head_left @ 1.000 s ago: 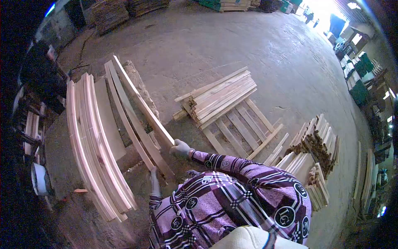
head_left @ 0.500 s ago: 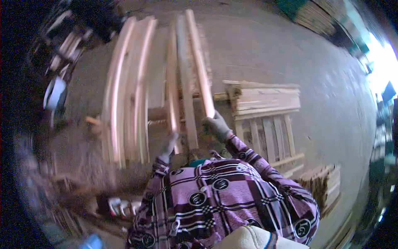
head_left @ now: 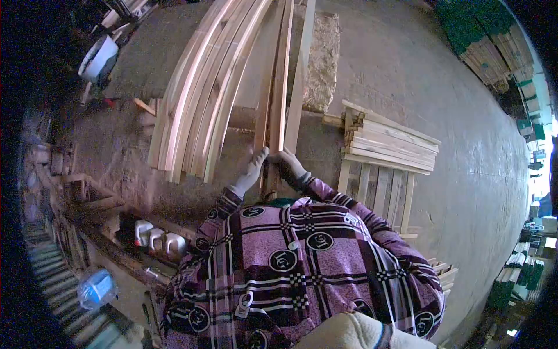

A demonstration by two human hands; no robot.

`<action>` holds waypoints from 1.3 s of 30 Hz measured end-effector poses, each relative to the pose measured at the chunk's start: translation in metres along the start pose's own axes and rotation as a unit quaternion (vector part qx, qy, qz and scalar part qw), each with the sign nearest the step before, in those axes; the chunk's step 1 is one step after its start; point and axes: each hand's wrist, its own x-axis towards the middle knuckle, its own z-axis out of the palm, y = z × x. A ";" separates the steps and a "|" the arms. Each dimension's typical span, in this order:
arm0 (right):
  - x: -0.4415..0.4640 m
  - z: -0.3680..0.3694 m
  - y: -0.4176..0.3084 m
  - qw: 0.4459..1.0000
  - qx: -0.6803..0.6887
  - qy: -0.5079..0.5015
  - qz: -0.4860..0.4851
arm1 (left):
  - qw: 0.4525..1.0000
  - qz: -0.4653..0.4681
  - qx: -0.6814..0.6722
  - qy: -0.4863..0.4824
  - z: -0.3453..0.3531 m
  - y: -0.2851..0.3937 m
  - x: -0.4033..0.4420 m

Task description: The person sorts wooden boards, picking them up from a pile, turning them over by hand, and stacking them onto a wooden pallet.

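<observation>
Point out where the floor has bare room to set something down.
The widest free patch is the concrete floor between the slat stack and the green-topped lumber piles at upper right. A smaller one lies left of the long boards, above the white jugs in the picture. It is crowded at the left hand, right hand and narrow boards.

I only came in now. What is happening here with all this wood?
A person in a plaid top has the left hand and right hand close together at the near ends of long boards; the exact grip is hard to see. More boards lie side by side to the left. To the right, a stack of shorter boards lies on a slatted frame.
</observation>
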 end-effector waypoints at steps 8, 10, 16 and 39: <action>0.044 -0.029 0.033 0.972 -0.232 -0.033 0.036 | 0.991 -0.082 -0.100 -0.018 -0.028 0.048 -0.012; 0.033 -0.005 0.021 0.973 -0.224 0.011 0.053 | 0.988 -0.106 -0.109 -0.030 -0.033 0.047 -0.017; 0.024 0.022 0.000 0.986 -0.148 -0.062 0.038 | 0.839 -0.152 -0.501 -0.150 -0.042 0.086 -0.035; 0.048 0.055 -0.014 0.980 -0.177 -0.034 0.087 | 0.952 -0.211 -0.223 -0.019 -0.061 0.108 -0.087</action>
